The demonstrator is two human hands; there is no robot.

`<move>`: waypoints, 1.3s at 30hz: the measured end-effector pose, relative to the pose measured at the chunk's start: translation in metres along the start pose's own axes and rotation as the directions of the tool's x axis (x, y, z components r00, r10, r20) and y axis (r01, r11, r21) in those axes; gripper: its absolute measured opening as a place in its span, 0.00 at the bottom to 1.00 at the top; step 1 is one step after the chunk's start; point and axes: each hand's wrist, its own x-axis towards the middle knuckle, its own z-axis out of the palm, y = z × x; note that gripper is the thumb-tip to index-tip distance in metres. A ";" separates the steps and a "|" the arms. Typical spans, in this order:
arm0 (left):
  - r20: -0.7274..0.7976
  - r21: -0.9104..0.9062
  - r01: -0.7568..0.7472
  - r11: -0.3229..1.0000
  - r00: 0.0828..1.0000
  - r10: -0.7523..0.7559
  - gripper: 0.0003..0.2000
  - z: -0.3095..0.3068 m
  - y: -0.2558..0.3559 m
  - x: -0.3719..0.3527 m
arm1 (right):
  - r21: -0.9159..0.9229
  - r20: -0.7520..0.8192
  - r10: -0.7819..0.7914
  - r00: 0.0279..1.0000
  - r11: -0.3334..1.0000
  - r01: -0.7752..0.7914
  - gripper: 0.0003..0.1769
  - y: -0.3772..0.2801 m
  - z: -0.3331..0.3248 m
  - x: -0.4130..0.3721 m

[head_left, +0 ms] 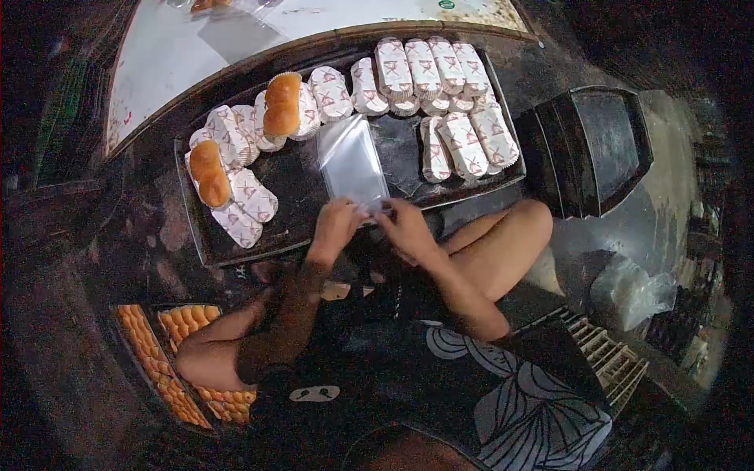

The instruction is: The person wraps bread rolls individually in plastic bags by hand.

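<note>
A clear plastic bag [351, 161] lies flat over the middle of a dark baking tray [287, 180], its near edge toward me. My left hand [338, 225] pinches that near edge at its left corner. At the right corner, the fingers of my right hand [404, 228] are closed on the same edge. Beyond the bag stand buns in white paper cases [331, 93] with red print, most showing only paper. Two golden-brown buns, one at the top [282, 105] and one at the left [210, 174], show their bare tops.
More paper-cased buns [463, 145] are piled at the tray's right end. A stack of dark trays [601, 149] stands to the right, with a bundle of clear plastic [632, 292] below it. Trays of brown buns [188, 322] lie at lower left. A white table [173, 71] borders the far side.
</note>
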 end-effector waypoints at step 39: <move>0.207 0.026 0.125 0.992 0.970 -0.128 0.13 -0.007 -0.008 -0.026 | 0.020 0.097 -0.140 0.985 0.990 0.138 0.20 0.000 0.004 -0.014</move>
